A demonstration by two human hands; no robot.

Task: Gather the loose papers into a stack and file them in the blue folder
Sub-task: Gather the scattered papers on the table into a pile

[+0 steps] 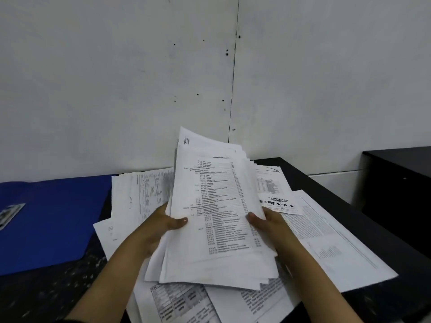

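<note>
A thick, uneven stack of printed papers is raised above the dark table, tilted away from me. My left hand grips its left edge with the thumb on top. Its right edge is held by my right hand, thumb also on top. More loose sheets lie spread on the table under and around the stack, on both sides and in front. The blue folder lies open and flat at the left, with a metal clip near its left edge.
The dark table ends at the right, and a black cabinet stands beyond it. A grey wall runs close behind the table. A bare speckled patch of tabletop shows at the front left.
</note>
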